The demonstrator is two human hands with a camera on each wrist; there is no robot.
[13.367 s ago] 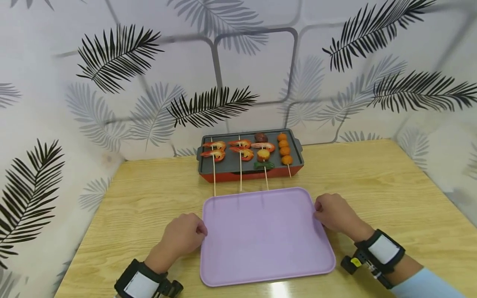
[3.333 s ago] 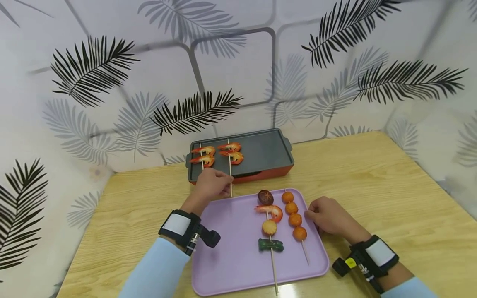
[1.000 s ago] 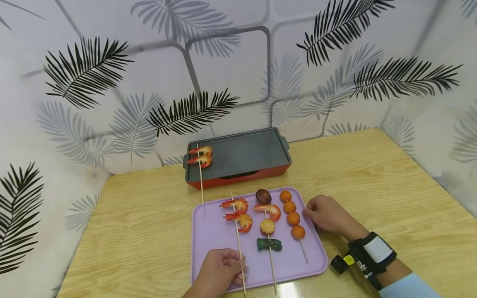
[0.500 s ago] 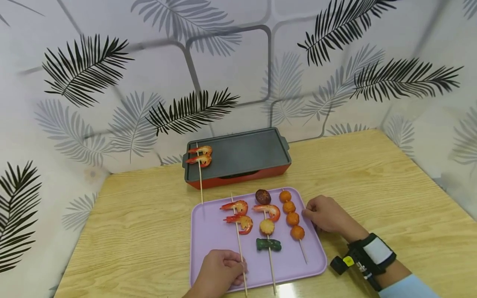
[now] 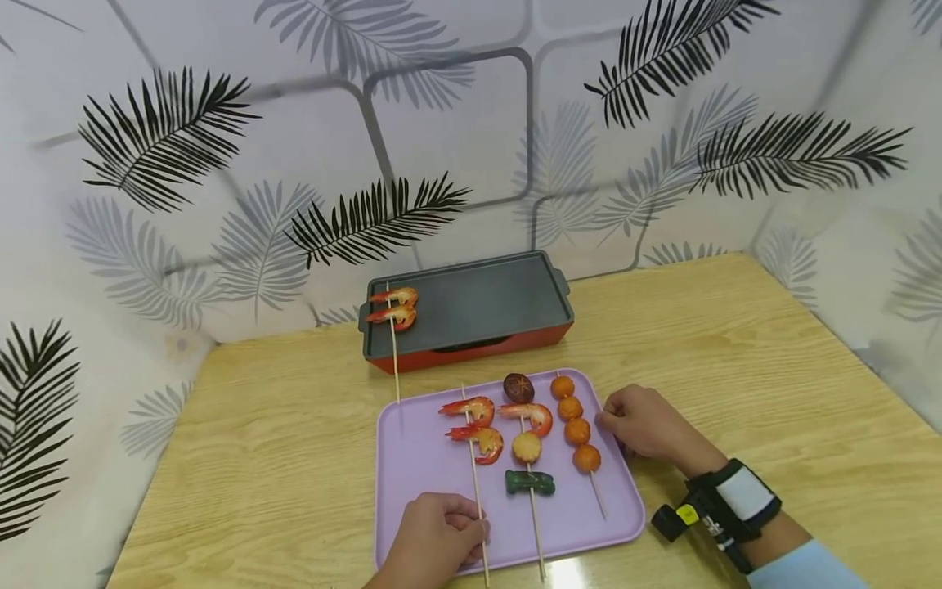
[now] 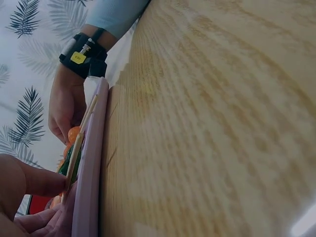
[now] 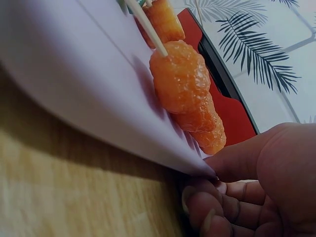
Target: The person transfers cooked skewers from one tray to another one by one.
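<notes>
My left hand [image 5: 436, 536] pinches the lower stick of a shrimp skewer [image 5: 486, 446] between thumb and fingers; its two shrimp lie on the lilac tray [image 5: 412, 458]. In the left wrist view the thumb presses on that stick [image 6: 74, 160] close to the tray's rim. My right hand [image 5: 651, 425] grips the tray's right edge, the thumb above the rim and the fingers curled beneath it in the right wrist view. To the right on the tray lie a mixed skewer [image 5: 527, 448] with mushroom, shrimp and a green piece, and a skewer of orange balls [image 5: 577, 432].
Behind the tray stands a red grill with a dark plate [image 5: 486, 298]. Another shrimp skewer [image 5: 393, 317] lies at its left end, its stick jutting out over the front toward the tray. A patterned wall [image 5: 471, 147] rises behind the wooden table [image 5: 280, 458].
Three skewers have passed from the grill to the tray since the oldest frame. In the last second the held shrimp skewer has shifted slightly right. The right hand stays at the tray's edge.
</notes>
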